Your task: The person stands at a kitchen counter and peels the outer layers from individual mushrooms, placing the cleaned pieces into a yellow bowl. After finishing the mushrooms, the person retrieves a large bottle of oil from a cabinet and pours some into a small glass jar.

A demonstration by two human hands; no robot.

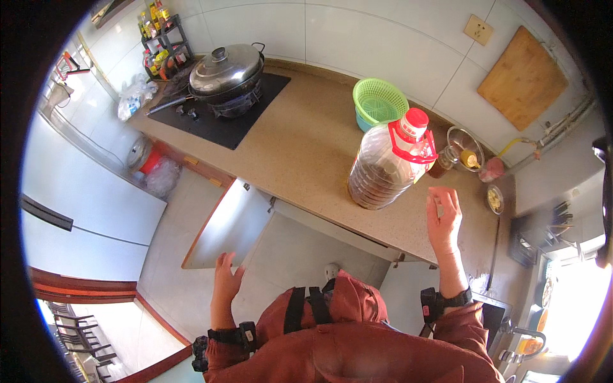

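A large clear plastic jug (378,167) with a red cap and red carrying handle stands upright on the brown countertop (306,139). My right hand (444,213) is over the counter to the right of the jug, its fingers curled with a gap to the thumb, holding nothing and apart from the jug. Over the floor at lower left, my left hand (226,282) is raised with thumb and fingers apart, empty, near an open white cabinet door (230,225). Behind the jug, a green plastic colander (380,100) sits in a blue basin.
A lidded wok (227,72) rests on the black cooktop (254,115) at left. Right of the jug are a glass bowl (464,139), a small bowl of pale pieces (494,199) and a knife rack. A wooden cutting board (524,79) leans against the wall.
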